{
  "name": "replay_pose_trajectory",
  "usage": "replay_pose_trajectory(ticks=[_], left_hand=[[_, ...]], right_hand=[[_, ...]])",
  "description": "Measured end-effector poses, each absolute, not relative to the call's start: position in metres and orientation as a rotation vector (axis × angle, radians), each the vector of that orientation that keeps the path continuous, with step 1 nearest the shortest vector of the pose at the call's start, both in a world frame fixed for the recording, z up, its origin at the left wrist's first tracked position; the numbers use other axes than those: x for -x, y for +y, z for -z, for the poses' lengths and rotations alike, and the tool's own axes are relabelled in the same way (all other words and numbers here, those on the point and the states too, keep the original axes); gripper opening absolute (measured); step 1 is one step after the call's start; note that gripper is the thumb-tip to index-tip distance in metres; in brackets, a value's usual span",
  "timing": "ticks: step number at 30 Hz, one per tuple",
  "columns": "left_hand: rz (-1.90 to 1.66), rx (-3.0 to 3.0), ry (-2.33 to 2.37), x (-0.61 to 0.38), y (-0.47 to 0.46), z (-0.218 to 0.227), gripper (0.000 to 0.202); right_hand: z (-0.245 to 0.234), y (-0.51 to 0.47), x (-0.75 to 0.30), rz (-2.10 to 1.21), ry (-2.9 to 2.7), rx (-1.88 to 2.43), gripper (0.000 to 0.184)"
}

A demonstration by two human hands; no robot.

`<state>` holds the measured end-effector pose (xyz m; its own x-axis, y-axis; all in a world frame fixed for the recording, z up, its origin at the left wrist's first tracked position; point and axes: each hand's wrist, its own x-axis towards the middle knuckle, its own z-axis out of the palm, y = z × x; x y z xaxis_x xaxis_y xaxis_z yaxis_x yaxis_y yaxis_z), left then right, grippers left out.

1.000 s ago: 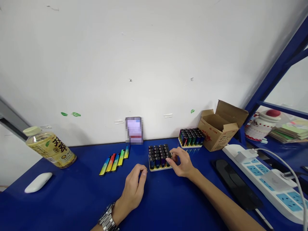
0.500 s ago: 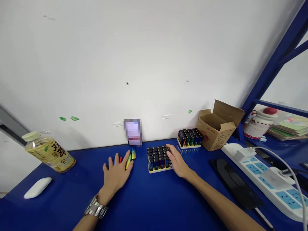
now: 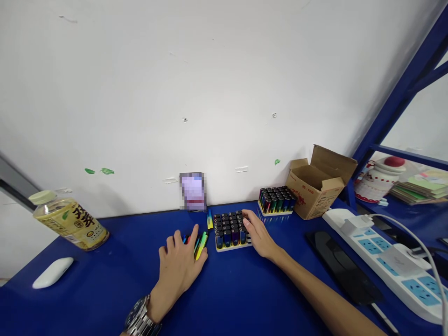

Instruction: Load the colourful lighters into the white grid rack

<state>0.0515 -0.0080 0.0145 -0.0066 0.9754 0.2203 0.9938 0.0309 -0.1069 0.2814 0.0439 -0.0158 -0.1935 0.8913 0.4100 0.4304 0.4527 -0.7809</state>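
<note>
My left hand (image 3: pixel 182 261) lies low over the blue table with its fingers spread. Several loose batteries (image 3: pixel 200 246), green, yellow, red and blue, lie under and beside its fingers, partly hidden by them. One yellow-and-blue battery (image 3: pixel 209 219) lies apart, close to the left side of a white tray (image 3: pixel 231 248). The tray holds rows of upright batteries (image 3: pixel 231 228) with black tops. My right hand (image 3: pixel 261 235) is curled around the tray's right end, its fingers and thumb against the batteries there. Its palm side hides the right corner.
A second tray of batteries (image 3: pixel 276 200) stands at the wall beside an open cardboard box (image 3: pixel 313 191). At right are a black phone (image 3: pixel 345 266) and a white power strip (image 3: pixel 385 261). A yellow bottle (image 3: pixel 72 221) and a white case (image 3: pixel 53 273) sit at left.
My left hand has slid to the right, and the loose batteries have moved with it toward the tray. The separate yellow-and-blue battery is now nearer the tray. My right hand has barely moved.
</note>
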Motion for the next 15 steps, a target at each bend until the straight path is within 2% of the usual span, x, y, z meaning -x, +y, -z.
replay_pose_trajectory(ticks=[6, 15], left_hand=[[-0.029, 2.138, -2.263, -0.05, -0.004, -0.022, 0.055], [0.009, 2.337, -2.245, -0.033, 0.007, -0.023, 0.034]], right_hand=[[0.016, 0.045, -0.282, -0.638, -1.814, 1.12, 0.031], [0.012, 0.044, -0.281, -0.647, -1.823, 1.137, 0.031]])
